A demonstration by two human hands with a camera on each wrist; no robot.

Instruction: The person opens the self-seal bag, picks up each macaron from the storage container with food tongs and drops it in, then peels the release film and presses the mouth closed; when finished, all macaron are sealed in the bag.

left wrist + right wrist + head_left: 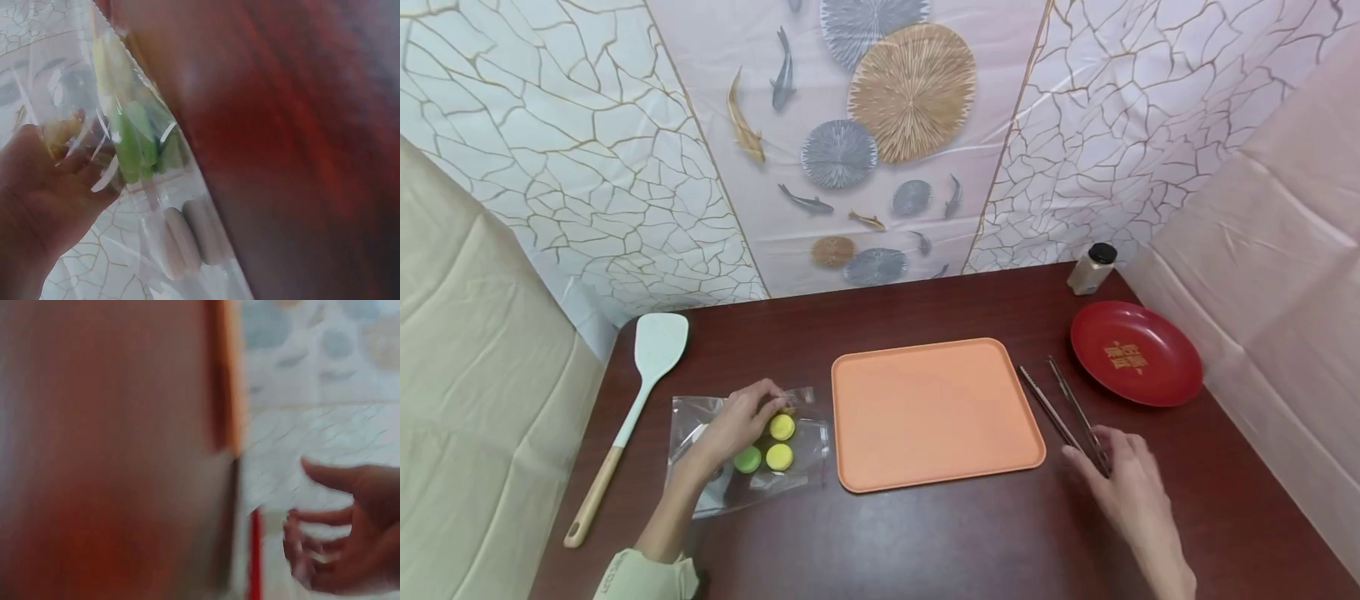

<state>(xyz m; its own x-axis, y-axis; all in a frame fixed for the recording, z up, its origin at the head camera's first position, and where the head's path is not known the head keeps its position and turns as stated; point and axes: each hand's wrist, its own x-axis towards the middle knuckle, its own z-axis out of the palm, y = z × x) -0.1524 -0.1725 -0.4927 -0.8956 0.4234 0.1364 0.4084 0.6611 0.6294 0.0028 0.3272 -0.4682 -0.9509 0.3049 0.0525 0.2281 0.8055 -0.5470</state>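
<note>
A clear plastic bag (805, 492) lies at the left of the table with yellow macarons (779, 457) and a green macaron (747, 459) inside. My left hand (737, 425) reaches over it, its curled fingers and thumb gripping the film at the bag's far side, around a yellow macaron. In the left wrist view, brownish macarons (194, 240) also show through the film. At the right lie metal tongs (1054, 408), spread apart, their near end close to my right hand (1127, 483). That hand's thumb and fingers are apart, and the right wrist view shows nothing between them.
An orange tray (936, 417) lies mid-table between both hands. Beyond the tongs sit a red plate (1165, 358) and a black-capped jar (1091, 271). A pale spatula (636, 412) with a wooden handle lies at the far left. Cloth-covered walls border the table.
</note>
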